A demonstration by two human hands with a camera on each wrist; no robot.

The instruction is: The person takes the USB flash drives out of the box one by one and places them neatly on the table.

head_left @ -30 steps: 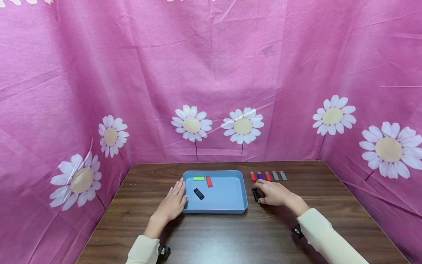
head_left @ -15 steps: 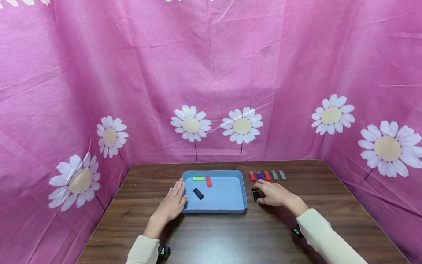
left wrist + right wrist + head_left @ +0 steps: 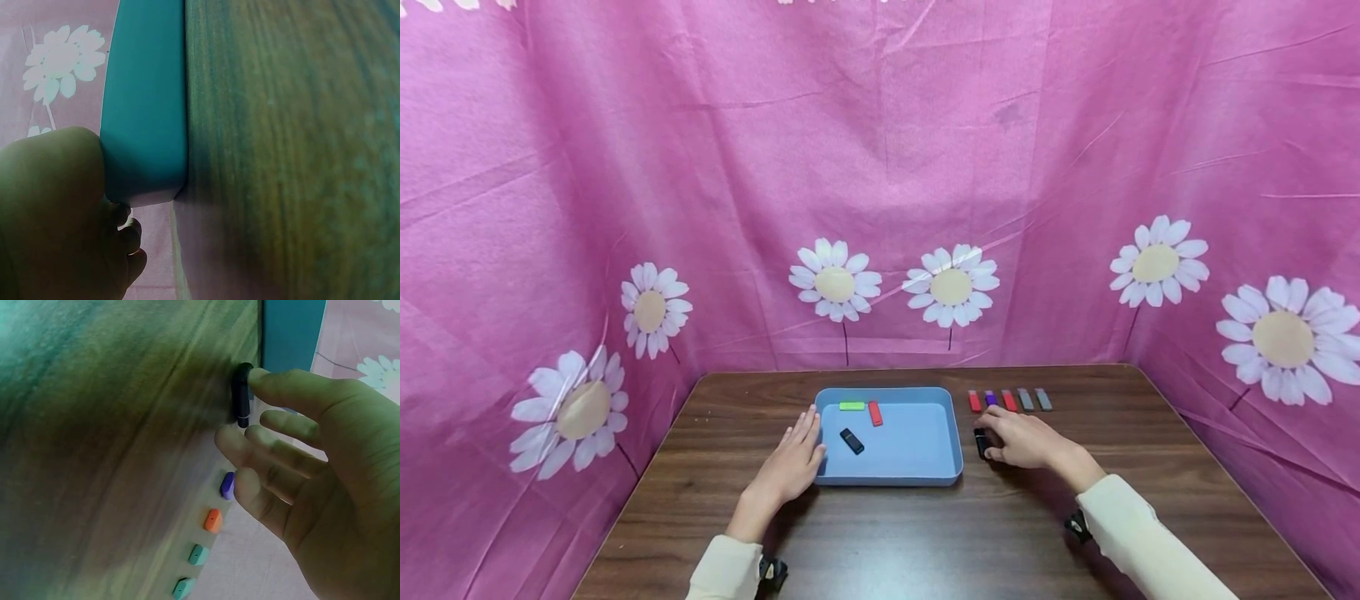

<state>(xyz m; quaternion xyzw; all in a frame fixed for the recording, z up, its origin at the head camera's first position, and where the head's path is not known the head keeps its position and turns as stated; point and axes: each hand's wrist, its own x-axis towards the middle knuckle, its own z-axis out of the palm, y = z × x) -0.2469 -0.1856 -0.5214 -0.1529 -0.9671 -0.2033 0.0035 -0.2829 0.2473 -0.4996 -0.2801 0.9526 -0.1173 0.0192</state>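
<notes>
My left hand (image 3: 786, 462) rests with extended fingers along the left side of a shallow blue tray (image 3: 891, 480); the left wrist view shows the thumb against the tray wall (image 3: 147, 100). Inside the tray lie a lime green stick (image 3: 852, 406), a red one (image 3: 876, 413) and a black USB stick (image 3: 852, 441). Right of the tray, my right hand (image 3: 1028, 440) holds another black USB stick (image 3: 981, 444) low at the table, thumb at one end and fingers toward the other. In the right wrist view the thumb tip meets this black stick (image 3: 240, 394).
A row of similar sticks lies behind my right hand: red (image 3: 974, 401), purple (image 3: 991, 399), red (image 3: 1010, 402), then grey (image 3: 1026, 400) and grey (image 3: 1043, 400). A pink daisy-printed curtain (image 3: 880, 167) surrounds the wooden table (image 3: 887, 542) at the back and sides.
The black stick under my right fingers has turned slightly, looking wider half a second ago and narrower now. My left hand and the tray stay in place.
</notes>
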